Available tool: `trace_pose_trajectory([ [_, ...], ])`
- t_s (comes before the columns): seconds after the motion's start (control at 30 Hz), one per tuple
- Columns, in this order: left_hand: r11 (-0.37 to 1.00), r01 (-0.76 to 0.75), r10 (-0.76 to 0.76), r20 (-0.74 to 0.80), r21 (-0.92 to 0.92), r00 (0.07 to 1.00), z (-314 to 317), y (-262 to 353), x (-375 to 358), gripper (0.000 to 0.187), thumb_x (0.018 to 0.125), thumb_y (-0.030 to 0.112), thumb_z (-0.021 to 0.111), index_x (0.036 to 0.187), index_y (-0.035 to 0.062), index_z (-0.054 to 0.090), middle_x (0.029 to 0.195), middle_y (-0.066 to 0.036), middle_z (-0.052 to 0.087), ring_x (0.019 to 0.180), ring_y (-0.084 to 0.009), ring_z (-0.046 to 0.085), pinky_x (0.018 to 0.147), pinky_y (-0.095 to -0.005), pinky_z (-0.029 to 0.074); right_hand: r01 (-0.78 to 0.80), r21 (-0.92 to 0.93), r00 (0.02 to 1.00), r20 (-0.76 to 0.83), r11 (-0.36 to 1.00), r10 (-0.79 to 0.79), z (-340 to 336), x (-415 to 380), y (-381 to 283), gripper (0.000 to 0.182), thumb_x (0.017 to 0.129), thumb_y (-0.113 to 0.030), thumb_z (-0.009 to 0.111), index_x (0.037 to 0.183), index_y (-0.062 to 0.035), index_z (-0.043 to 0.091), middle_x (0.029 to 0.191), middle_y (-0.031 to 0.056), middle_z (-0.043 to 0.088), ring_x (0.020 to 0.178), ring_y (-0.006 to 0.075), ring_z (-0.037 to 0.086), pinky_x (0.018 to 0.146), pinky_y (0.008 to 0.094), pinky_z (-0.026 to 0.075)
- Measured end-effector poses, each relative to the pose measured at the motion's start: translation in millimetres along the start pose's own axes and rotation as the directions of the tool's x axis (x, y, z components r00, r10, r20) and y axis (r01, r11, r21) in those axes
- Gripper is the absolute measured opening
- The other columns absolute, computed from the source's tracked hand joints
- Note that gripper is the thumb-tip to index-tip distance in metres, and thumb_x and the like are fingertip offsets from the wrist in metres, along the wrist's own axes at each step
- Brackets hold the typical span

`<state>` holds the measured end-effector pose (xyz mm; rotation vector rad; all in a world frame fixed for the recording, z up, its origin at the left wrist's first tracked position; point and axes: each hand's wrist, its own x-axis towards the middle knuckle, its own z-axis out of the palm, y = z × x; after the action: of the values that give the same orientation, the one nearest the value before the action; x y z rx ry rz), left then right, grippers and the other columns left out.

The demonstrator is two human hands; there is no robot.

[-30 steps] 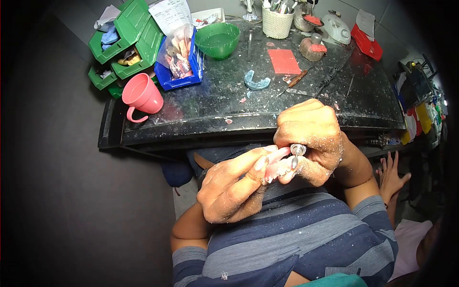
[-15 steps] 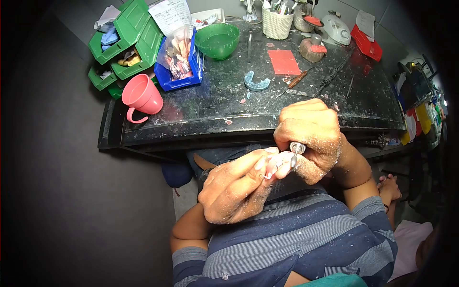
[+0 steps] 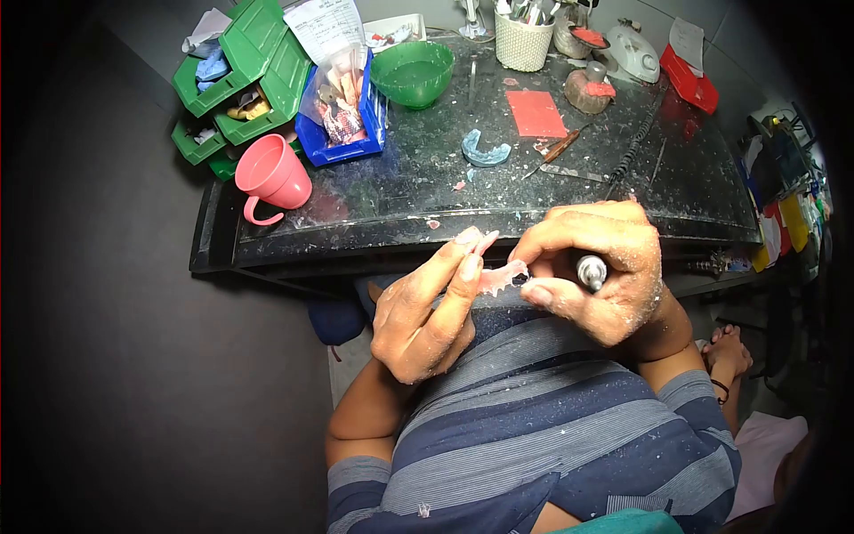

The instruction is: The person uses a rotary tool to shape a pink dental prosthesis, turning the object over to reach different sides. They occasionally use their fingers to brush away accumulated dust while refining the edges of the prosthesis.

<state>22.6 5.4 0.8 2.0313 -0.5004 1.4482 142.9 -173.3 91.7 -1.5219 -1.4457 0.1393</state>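
Between the thumb and fingers of my left hand [image 3: 427,311] is a pink denture base [image 3: 500,280] with a jagged lower edge. My right hand [image 3: 614,267] keeps a metal rotary handpiece [image 3: 591,271] in its curled fingers, its round end towards me. The thumb and index finger of that hand are at the denture base's right end, where a small dark piece, perhaps a wire clasp, shows. Whitish dust coats both hands. Beyond them on the bench lie a blue horseshoe-shaped piece [image 3: 486,149] and a wooden-handled carving tool [image 3: 562,146].
The dark bench [image 3: 391,191] carries a pink mug [image 3: 283,182], a blue bin [image 3: 342,151], green bins [image 3: 267,67], a green bowl [image 3: 414,76], a red sheet [image 3: 536,114] and a white woven pot [image 3: 522,44]. Another person's hands [image 3: 728,351] are at the right.
The handpiece's tip has swung away from the denture base. My right thumb and index finger have come to the denture base, which is now more exposed. The view has shifted slightly.
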Motion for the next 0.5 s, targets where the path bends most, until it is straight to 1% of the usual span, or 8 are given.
trace_pose_trajectory([
  [0.1, 0.999, -0.024, 0.024, 0.008, 0.024, 1.000, 3, -3, -2, 0.040, 0.082, -0.023, 0.065, 0.120, -0.0121, 0.067, 0.125, -0.034, 0.064, 0.108, -0.0415, 0.073, 0.090, -0.0438, 0.066, -0.031, 0.041, 0.999, -0.040, 0.999, 0.032, 5, -2, 4, 0.013, 0.082, -0.002, 0.080, 0.093, -0.0004, 0.073, 0.085, 0.0130, 0.075, 0.073, 0.0239, 0.074, 0.066, 0.0318, 0.056],
  [0.2, 0.974, 0.161, -0.166, -0.021, -0.161, 0.986, 8, -2, 4, 0.039, 0.086, -0.011, 0.071, 0.124, -0.0103, 0.066, 0.129, -0.035, 0.063, 0.112, -0.0395, 0.072, 0.097, -0.0433, 0.061, -0.028, 0.065, 0.997, -0.074, 0.997, 0.033, 7, -4, 10, 0.012, 0.084, -0.002, 0.079, 0.095, 0.0001, 0.074, 0.085, 0.0121, 0.076, 0.074, 0.0224, 0.074, 0.067, 0.0319, 0.057],
  [0.23, 0.919, 0.247, -0.262, -0.008, -0.306, 0.965, 6, 2, 6, 0.042, 0.088, -0.006, 0.073, 0.128, -0.0111, 0.063, 0.132, -0.034, 0.062, 0.114, -0.0371, 0.072, 0.098, -0.0422, 0.059, -0.027, 0.066, 0.996, -0.079, 0.997, 0.033, 7, -4, 11, 0.012, 0.084, -0.002, 0.079, 0.095, 0.0001, 0.074, 0.085, 0.0121, 0.076, 0.074, 0.0224, 0.074, 0.067, 0.0319, 0.057],
  [0.3, 0.619, 0.463, -0.563, 0.053, -0.634, 0.825, 3, 21, 14, 0.043, 0.089, -0.005, 0.072, 0.130, -0.0130, 0.061, 0.134, -0.033, 0.061, 0.112, -0.0336, 0.072, 0.097, -0.0392, 0.059, -0.054, 0.039, 0.992, -0.109, 0.998, 0.058, 8, -5, 13, 0.010, 0.086, -0.001, 0.078, 0.095, 0.0000, 0.074, 0.085, 0.0117, 0.075, 0.075, 0.0226, 0.074, 0.068, 0.0322, 0.057],
  [0.33, 0.552, 0.525, -0.637, 0.079, -0.647, 0.767, 4, 22, 15, 0.039, 0.090, -0.006, 0.073, 0.126, -0.0149, 0.062, 0.129, -0.030, 0.065, 0.107, -0.0281, 0.073, 0.093, -0.0366, 0.060, -0.048, 0.028, 0.993, -0.108, 0.998, 0.051, 8, -6, 15, 0.010, 0.087, -0.002, 0.077, 0.096, 0.0002, 0.074, 0.085, 0.0116, 0.075, 0.076, 0.0230, 0.074, 0.069, 0.0325, 0.057],
  [0.37, 0.552, 0.528, -0.636, 0.083, -0.646, 0.767, 4, 20, 11, 0.039, 0.090, -0.006, 0.073, 0.126, -0.0149, 0.062, 0.129, -0.030, 0.065, 0.107, -0.0281, 0.073, 0.093, -0.0366, 0.060, -0.049, 0.030, 0.992, -0.111, 0.998, 0.052, 8, -6, 16, 0.010, 0.087, -0.002, 0.077, 0.096, 0.0002, 0.074, 0.085, 0.0116, 0.075, 0.076, 0.0230, 0.074, 0.069, 0.0325, 0.057],
  [0.43, 0.736, 0.526, -0.531, 0.120, -0.426, 0.839, 3, 16, 6, 0.037, 0.090, -0.006, 0.076, 0.124, -0.0135, 0.063, 0.117, -0.024, 0.072, 0.098, -0.0233, 0.074, 0.088, -0.0339, 0.061, -0.011, -0.010, 0.995, -0.101, 1.000, 0.010, 6, -5, 19, 0.010, 0.087, -0.002, 0.077, 0.096, 0.0008, 0.074, 0.086, 0.0122, 0.075, 0.077, 0.0231, 0.074, 0.069, 0.0324, 0.057],
  [0.5, 0.933, 0.313, -0.314, 0.026, -0.179, 0.949, 6, 15, 9, 0.030, 0.089, -0.006, 0.078, 0.116, -0.0106, 0.067, 0.102, -0.022, 0.076, 0.090, -0.0283, 0.077, 0.084, -0.0343, 0.063, 0.018, -0.015, 0.994, -0.103, 1.000, -0.020, 8, -6, 24, 0.011, 0.087, -0.002, 0.076, 0.098, 0.0010, 0.073, 0.088, 0.0131, 0.075, 0.077, 0.0223, 0.074, 0.069, 0.0321, 0.057],
])
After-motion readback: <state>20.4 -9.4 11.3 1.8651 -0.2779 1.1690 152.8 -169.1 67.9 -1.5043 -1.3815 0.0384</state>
